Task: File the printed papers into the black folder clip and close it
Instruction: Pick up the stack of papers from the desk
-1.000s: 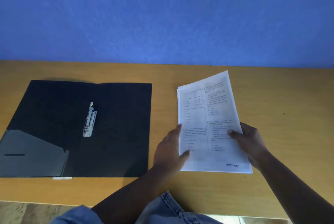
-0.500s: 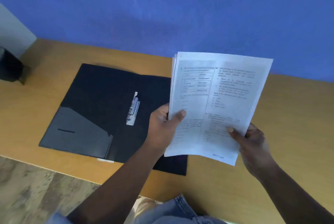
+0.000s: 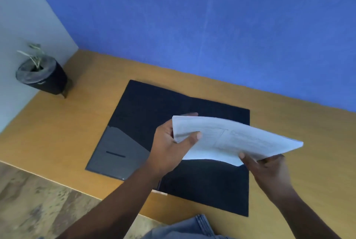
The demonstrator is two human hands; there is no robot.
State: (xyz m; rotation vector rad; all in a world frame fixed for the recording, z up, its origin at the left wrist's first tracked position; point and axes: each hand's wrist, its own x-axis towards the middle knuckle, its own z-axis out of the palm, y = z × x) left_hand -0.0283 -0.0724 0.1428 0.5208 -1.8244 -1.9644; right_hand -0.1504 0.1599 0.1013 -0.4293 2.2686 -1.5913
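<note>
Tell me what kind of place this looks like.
Probably a home or small office desk: a wooden desk set against a blue wall, an open black folder for paperwork, and a small potted plant in the corner.

Open flat black plastic folder point(image 3: 146, 107) laid on wooden tabletop point(image 3: 81, 123); its middle covered from above by sheaf of white printed papers point(image 3: 231, 138), held off surface by left hand point(image 3: 169, 148) and right hand point(image 3: 269, 169). Bare tabletop left free around folder. Far left corner blocked by black round plant pot point(image 3: 44, 76). Blue wall point(image 3: 212, 26) closes off far edge.
</note>
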